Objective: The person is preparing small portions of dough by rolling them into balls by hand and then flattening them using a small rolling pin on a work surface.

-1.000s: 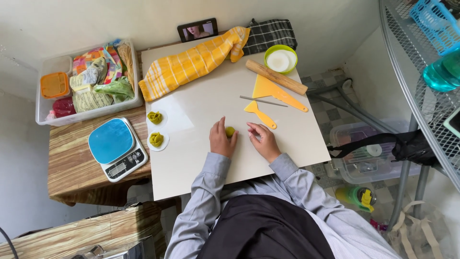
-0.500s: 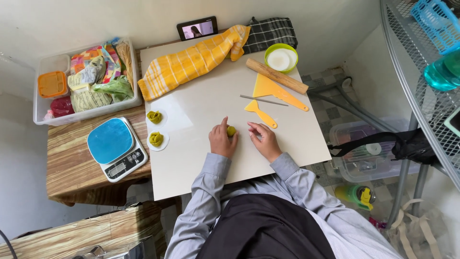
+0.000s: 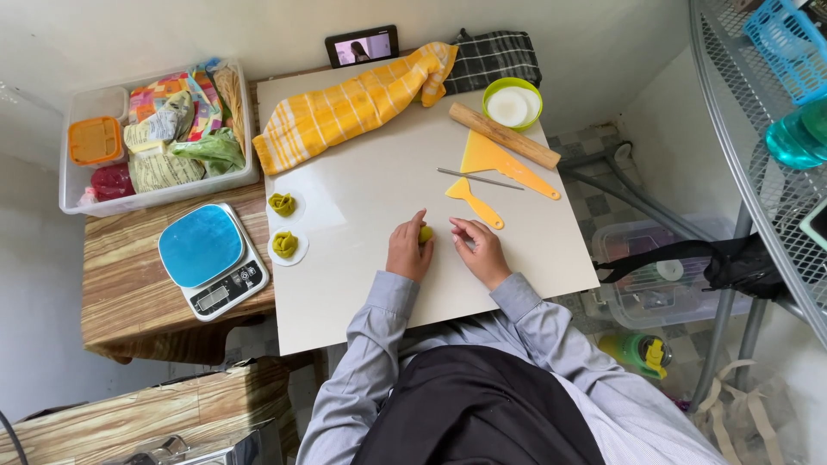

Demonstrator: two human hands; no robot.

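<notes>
A white board (image 3: 362, 215) lies across a wooden table (image 3: 129, 284) in a narrow corner with pale walls. Behind it a phone (image 3: 362, 45) leans on the wall beside a dark checked cloth (image 3: 493, 58). A yellow towel (image 3: 349, 108) lies along the board's far edge, with a green bowl (image 3: 512, 103), a rolling pin (image 3: 504, 136), a yellow scraper (image 3: 500, 162), a thin metal rod (image 3: 479, 179) and a small yellow spatula (image 3: 473, 201) to its right. Two green dough roses (image 3: 282, 226) sit on white discs at the board's left edge, just beside a blue scale (image 3: 212, 258). A clear tub (image 3: 155, 129) of packets stands behind the scale. A wire rack (image 3: 758, 146) rises at the right, and a plastic box (image 3: 646, 275) sits on the tiled floor.

The dough piece (image 3: 425, 233) is a small green lump on the board, near its middle front. It is too small and too covered to tell any long axis or which way it points.

The left hand (image 3: 408, 250) rests palm down, fingers curled narrowly around the dough, holding it against the board. The right hand (image 3: 478, 250) lies just beside it, apart from the dough, with fingers loosely bent, fingertips toward the lump and holding nothing. Both grey-sleeved forearms angle in from the body.
</notes>
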